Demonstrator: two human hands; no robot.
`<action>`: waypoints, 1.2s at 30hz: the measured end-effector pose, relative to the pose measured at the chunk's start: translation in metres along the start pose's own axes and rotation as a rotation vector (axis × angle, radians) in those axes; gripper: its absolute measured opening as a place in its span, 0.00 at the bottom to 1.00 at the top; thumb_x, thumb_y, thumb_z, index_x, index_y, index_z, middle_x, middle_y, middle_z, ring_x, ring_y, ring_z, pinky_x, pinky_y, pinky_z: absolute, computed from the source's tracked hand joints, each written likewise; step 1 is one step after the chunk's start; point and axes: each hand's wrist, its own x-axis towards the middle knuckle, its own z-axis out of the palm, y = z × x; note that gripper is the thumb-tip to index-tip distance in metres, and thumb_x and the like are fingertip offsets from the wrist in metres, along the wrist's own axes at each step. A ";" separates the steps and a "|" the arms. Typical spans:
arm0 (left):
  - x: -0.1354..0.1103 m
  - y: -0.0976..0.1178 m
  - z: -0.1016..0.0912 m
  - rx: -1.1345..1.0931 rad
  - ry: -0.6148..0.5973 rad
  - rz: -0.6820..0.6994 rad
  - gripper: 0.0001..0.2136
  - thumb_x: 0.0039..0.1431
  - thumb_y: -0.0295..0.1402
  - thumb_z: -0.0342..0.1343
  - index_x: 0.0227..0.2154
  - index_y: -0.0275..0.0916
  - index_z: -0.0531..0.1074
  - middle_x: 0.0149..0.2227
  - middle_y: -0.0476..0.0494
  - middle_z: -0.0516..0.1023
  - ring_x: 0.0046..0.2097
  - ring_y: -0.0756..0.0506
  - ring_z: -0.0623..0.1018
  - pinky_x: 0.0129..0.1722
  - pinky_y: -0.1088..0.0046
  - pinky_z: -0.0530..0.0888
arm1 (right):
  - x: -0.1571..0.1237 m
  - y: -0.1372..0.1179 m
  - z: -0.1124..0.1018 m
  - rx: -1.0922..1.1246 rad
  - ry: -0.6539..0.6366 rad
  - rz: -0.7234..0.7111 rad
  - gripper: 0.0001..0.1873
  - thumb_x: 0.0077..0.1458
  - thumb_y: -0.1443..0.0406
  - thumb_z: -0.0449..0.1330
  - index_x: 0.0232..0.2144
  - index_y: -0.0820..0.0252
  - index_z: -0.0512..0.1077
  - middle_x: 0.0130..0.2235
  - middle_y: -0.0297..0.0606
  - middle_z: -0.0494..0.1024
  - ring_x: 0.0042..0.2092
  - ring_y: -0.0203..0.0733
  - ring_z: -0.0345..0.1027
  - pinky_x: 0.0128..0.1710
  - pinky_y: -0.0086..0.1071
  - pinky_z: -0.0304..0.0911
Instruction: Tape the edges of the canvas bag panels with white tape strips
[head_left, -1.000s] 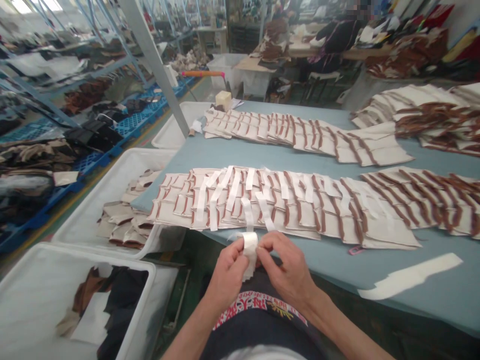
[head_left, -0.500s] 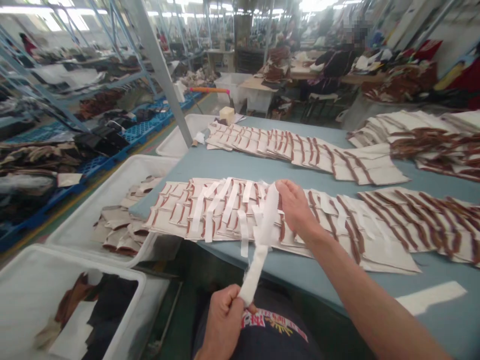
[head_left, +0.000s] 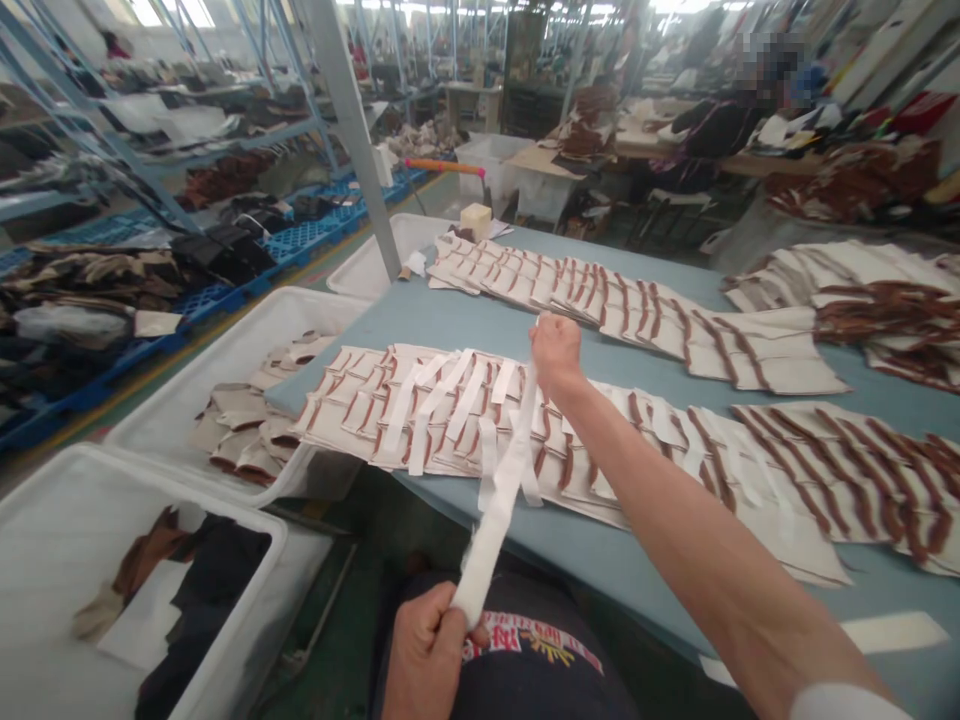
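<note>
A long white fabric strip (head_left: 499, 490) is stretched taut between my two hands. My left hand (head_left: 424, 650) is closed on its near end, low above my lap. My right hand (head_left: 555, 350) is a fist pinching the far end, reaching out over the near row of cream fabric pieces with brown trim (head_left: 420, 410). Several more white strips (head_left: 439, 400) lie across that row on the blue table (head_left: 465, 320).
A second row of trimmed pieces (head_left: 637, 310) lies further back, with stacks (head_left: 862, 300) at the right. White bins (head_left: 247, 340) with fabric pieces stand to the left of the table, another bin (head_left: 45, 520) nearer. A steel post (head_left: 360, 140) rises at the table's corner. A person sits far back.
My right hand has pulled the strip's far end away from my left hand, from in front of my body out over the near row. The strip went from bunched to stretched.
</note>
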 end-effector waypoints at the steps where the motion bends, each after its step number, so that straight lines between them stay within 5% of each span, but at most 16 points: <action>1: -0.001 -0.002 -0.002 -0.007 -0.008 -0.012 0.16 0.57 0.30 0.48 0.19 0.38 0.76 0.22 0.46 0.78 0.28 0.43 0.76 0.31 0.72 0.66 | 0.008 -0.001 -0.002 -0.005 0.017 -0.013 0.26 0.67 0.60 0.59 0.20 0.57 0.54 0.19 0.20 0.51 0.18 0.27 0.42 0.18 0.24 0.41; 10: 0.003 -0.013 -0.011 -0.209 0.131 -0.201 0.13 0.52 0.38 0.54 0.17 0.38 0.76 0.18 0.48 0.74 0.21 0.48 0.66 0.24 0.74 0.62 | 0.036 -0.014 -0.046 -0.026 0.047 -0.153 0.22 0.68 0.62 0.50 0.21 0.53 0.52 0.19 0.24 0.56 0.19 0.30 0.45 0.17 0.26 0.40; 21: 0.024 -0.020 -0.023 -0.427 0.238 -0.413 0.16 0.43 0.41 0.64 0.33 0.33 0.81 0.29 0.40 0.86 0.31 0.40 0.81 0.32 0.71 0.75 | 0.014 0.033 -0.085 -0.072 -0.028 -0.177 0.17 0.65 0.53 0.54 0.28 0.53 0.58 0.22 0.24 0.59 0.22 0.32 0.52 0.20 0.26 0.51; 36: 0.032 -0.001 -0.012 -0.493 0.283 -0.416 0.15 0.40 0.37 0.67 0.32 0.34 0.83 0.29 0.40 0.87 0.33 0.39 0.85 0.34 0.70 0.80 | -0.005 0.061 -0.116 -0.184 0.030 -0.201 0.16 0.66 0.51 0.51 0.31 0.53 0.60 0.22 0.23 0.60 0.22 0.33 0.53 0.22 0.28 0.53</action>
